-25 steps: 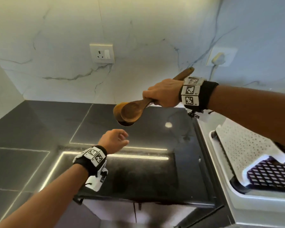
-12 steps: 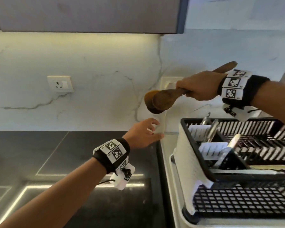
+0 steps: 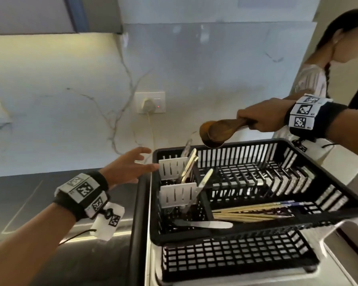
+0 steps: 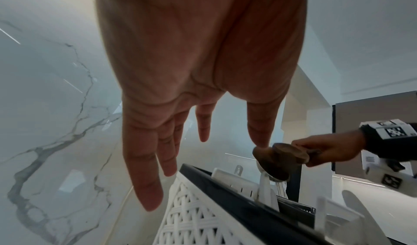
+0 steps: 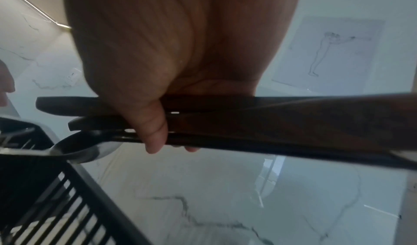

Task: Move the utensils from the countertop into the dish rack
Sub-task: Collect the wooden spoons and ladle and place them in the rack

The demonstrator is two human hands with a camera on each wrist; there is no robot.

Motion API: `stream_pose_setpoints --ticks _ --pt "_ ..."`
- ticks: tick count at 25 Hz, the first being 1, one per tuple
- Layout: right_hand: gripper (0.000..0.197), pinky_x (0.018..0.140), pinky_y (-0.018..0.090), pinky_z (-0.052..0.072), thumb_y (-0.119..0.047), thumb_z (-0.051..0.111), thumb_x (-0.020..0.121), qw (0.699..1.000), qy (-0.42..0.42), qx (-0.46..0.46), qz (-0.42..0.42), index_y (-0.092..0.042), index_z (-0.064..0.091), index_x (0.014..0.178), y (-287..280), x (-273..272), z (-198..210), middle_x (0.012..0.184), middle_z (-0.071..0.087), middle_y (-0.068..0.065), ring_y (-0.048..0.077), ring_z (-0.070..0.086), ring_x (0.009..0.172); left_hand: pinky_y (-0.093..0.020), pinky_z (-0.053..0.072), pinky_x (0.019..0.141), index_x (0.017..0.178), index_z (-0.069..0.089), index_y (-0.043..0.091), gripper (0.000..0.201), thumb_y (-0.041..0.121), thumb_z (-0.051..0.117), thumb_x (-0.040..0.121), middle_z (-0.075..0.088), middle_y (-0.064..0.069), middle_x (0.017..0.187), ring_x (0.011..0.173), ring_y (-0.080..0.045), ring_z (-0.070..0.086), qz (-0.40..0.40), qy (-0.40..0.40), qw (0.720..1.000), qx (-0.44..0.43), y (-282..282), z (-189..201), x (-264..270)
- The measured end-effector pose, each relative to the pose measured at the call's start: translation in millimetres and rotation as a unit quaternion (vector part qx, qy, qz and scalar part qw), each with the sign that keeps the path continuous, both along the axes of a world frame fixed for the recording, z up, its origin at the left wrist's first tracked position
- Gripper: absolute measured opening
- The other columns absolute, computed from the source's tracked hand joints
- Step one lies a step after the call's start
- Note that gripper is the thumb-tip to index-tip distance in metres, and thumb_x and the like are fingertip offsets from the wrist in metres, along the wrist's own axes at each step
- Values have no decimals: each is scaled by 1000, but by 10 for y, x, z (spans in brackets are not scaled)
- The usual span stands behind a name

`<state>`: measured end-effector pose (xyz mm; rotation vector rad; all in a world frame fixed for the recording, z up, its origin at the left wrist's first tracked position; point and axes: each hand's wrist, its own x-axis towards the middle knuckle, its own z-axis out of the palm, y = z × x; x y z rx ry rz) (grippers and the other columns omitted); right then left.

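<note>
My right hand [image 3: 250, 120] grips a bundle of spoons by their handles: two wooden spoons [image 3: 215, 132] with their bowls pointing left, just above the back rim of the black dish rack [image 3: 256, 231]. In the right wrist view my right hand [image 5: 158, 138] also holds a metal spoon [image 5: 85, 149] under the wooden spoons [image 5: 270, 124], over the dish rack [image 5: 45, 186]. My left hand [image 3: 145, 159] hovers with fingers spread and nothing in it, beside the rack's back left corner. In the left wrist view the left hand [image 4: 203, 150] hangs above the dish rack [image 4: 237, 197], near the wooden spoons [image 4: 279, 159].
Two white cutlery holders [image 3: 174, 168] at the rack's left hold upright utensils. Chopsticks [image 3: 252, 211] and a flat knife [image 3: 205, 225] lie in the front. A plugged wall socket [image 3: 151, 103] is behind. Another person [image 3: 316, 77] stands at right. Dark countertop [image 3: 19, 203] lies left.
The view has swung right from the dark countertop to the dish rack. My right hand carried the spoons over the rack's back rim. My left hand followed to the rack's left side.
</note>
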<state>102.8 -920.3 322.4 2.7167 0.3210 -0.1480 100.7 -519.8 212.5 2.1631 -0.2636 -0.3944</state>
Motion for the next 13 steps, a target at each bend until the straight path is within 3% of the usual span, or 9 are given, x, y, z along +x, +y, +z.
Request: stream_pose_setpoints --ticks 2,4,6,9,13 --pt "22 75 35 45 -29 56 93 999 35 6 -1 -32 51 114 -205 -31 -184 97 62 -6 19 58 86 -39 57 83 139 47 35 79 53 79 69 46 -4 143 125 -24 54 3 17 1000 -5 -64 -17 33" --pt "21 73 33 42 -28 56 93 997 71 2 10 -31 52 113 -269 -53 -387 97 64 -6 18 59 86 -37 59 78 139 47 36 107 72 83 45 47 -2 140 123 -23 56 10 19 1000 -9 -60 -27 63" --pt "19 73 32 40 -26 54 93 994 104 11 21 -32 52 111 -264 -53 -583 97 65 -6 18 59 86 -34 60 74 139 47 35 119 76 83 34 50 -1 137 121 -22 58 10 20 1000 -4 -98 -52 92" --pt "14 73 32 42 -21 57 94 987 139 67 42 -28 52 105 -174 52 -831 94 65 -2 18 60 84 -41 61 81 142 46 28 90 51 84 64 58 -2 133 115 -21 63 11 31 999 -7 -195 -85 67" --pt "20 67 27 38 -15 62 90 974 177 123 68 -23 54 106 -64 203 -1044 86 60 -5 10 56 75 -55 56 93 140 50 26 68 18 78 79 68 -3 124 107 -24 70 -1 18 1000 19 -239 -135 64"
